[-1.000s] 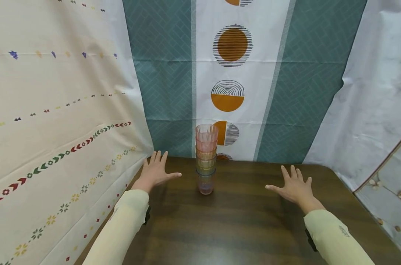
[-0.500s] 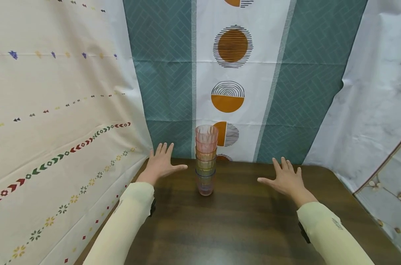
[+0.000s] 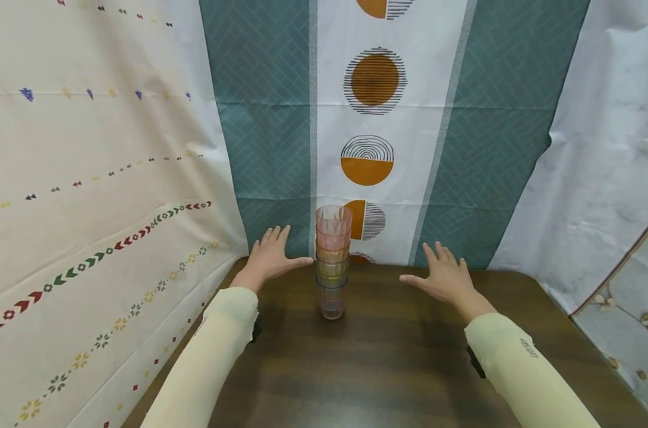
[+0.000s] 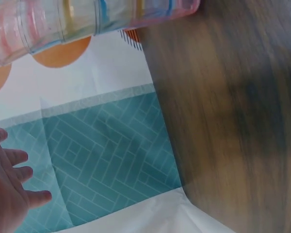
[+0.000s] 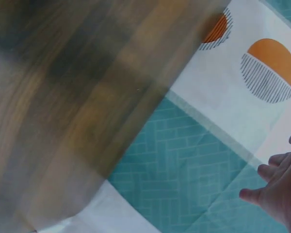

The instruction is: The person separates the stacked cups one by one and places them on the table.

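A tall stack of nested clear plastic cups (image 3: 332, 261), tinted pink, orange, yellow and blue, stands upright on the dark wooden table (image 3: 356, 368). Just left of the stack is my left hand (image 3: 270, 257), its fingers spread and its thumb pointing at the cups; whether the thumb touches them I cannot tell. My right hand (image 3: 443, 278) hovers over the table farther to the right of the stack, fingers spread and holding nothing. In the left wrist view the cups (image 4: 82, 22) cross the top and part of my left hand (image 4: 9, 189) shows at the left edge.
Behind the table hangs a teal and white curtain (image 3: 265, 148) with orange circles. A cream embroidered cloth (image 3: 115, 178) covers the left side, close to my left arm. Pale marbled fabric (image 3: 597, 166) hangs on the right, along the table's edge.
Both hands have moved inward toward the cup stack and slightly up in the head view. My left hand is now right beside it. The stack stays in place.
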`<action>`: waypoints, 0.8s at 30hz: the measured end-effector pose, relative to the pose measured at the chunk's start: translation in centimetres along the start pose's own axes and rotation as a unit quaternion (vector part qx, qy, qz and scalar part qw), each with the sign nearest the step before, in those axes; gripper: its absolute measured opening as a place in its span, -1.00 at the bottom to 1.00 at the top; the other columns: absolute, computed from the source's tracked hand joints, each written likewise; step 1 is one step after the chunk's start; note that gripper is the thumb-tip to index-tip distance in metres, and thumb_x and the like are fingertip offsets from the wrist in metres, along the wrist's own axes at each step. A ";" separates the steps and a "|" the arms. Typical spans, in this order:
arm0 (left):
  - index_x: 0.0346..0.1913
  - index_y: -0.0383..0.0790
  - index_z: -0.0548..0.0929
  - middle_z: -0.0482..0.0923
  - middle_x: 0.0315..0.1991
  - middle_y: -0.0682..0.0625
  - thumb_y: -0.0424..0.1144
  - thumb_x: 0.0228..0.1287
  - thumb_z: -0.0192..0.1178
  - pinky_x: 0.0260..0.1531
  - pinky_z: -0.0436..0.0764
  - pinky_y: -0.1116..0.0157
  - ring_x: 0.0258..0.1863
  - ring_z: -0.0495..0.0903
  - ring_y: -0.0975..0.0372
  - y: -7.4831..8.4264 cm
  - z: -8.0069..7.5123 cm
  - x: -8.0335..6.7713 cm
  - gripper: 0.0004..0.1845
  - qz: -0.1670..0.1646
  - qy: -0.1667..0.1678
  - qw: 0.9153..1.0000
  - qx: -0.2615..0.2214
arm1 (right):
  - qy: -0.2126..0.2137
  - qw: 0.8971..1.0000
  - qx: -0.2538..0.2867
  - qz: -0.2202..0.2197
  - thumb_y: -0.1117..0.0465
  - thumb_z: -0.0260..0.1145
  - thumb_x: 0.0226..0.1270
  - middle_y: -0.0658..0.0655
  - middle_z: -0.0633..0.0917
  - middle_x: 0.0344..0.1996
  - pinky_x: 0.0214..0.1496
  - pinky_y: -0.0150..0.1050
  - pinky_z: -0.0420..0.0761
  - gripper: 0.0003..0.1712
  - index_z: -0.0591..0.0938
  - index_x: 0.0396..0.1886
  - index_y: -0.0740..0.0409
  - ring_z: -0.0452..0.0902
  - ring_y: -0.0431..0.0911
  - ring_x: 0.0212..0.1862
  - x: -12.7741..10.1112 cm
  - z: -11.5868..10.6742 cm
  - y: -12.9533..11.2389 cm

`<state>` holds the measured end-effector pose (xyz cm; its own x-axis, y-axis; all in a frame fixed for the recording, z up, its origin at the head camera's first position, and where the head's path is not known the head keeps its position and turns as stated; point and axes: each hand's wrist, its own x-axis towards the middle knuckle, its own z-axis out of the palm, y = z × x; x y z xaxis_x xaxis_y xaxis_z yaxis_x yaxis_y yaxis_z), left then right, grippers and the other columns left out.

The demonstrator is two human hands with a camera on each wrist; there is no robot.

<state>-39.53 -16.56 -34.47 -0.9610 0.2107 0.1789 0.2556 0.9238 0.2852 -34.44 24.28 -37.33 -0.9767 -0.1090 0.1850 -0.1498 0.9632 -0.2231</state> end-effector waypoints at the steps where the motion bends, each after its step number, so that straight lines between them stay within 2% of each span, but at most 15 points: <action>1: 0.60 -0.15 -0.11 -0.14 0.58 -0.25 0.62 0.01 0.06 0.42 -0.09 -0.23 0.55 -0.21 -0.11 0.1 0.0 0.1 0.29 0.002 -0.001 1.000 -0.005 | 0.000 1.000 0.001 0.000 -0.72 -0.01 0.02 0.51 -0.05 0.50 0.36 0.48 -0.16 0.44 -0.03 0.59 0.26 -0.15 0.42 0.49 0.2 -0.1 -0.2; 6: 0.60 -0.17 -0.09 -0.10 0.57 -0.26 0.63 0.00 0.05 0.41 0.02 -0.21 0.54 -0.14 -0.12 0.6 0.5 0.6 0.30 0.011 0.000 0.999 -0.041 | 0.002 1.000 0.011 -0.002 -0.70 0.03 0.04 0.49 -0.04 0.51 0.38 0.46 -0.16 0.42 -0.02 0.59 0.24 -0.14 0.40 0.49 0.9 -0.2 -1.5; 14: 0.60 -0.16 -0.07 -0.05 0.57 -0.22 0.59 0.01 0.12 0.41 0.07 -0.17 0.53 -0.06 -0.09 1.3 1.4 1.2 0.28 0.019 -0.001 0.994 -0.111 | 0.015 1.000 0.025 -0.008 -0.69 0.04 0.06 0.47 0.02 0.50 0.38 0.45 -0.11 0.39 0.03 0.58 0.26 -0.07 0.40 0.48 1.7 -0.4 -3.2; 19: 0.60 -0.15 -0.05 -0.02 0.57 -0.17 0.55 0.01 0.18 0.41 0.11 -0.14 0.53 -0.01 -0.06 2.1 1.7 1.5 0.26 0.024 -0.001 0.988 -0.153 | 0.019 0.999 0.031 -0.013 -0.64 0.07 0.11 0.47 0.04 0.50 0.39 0.43 -0.09 0.34 0.02 0.58 0.24 -0.06 0.40 0.48 2.2 -0.9 -4.1; 24: 0.59 -0.12 -0.02 0.00 0.56 -0.14 0.47 0.05 0.25 0.39 0.15 -0.14 0.52 0.02 -0.06 2.9 1.9 2.0 0.21 0.025 -0.002 0.977 -0.210 | 0.022 0.999 0.033 -0.017 -0.63 0.06 0.14 0.44 0.03 0.51 0.40 0.42 -0.07 0.32 0.02 0.58 0.23 -0.04 0.39 0.48 2.7 -1.6 -5.1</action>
<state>-40.94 -12.89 -35.07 -0.9466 0.2534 0.1992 0.3215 0.7000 0.6376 -36.10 19.42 -34.15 -0.9631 -0.1294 0.2360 -0.1946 0.9406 -0.2782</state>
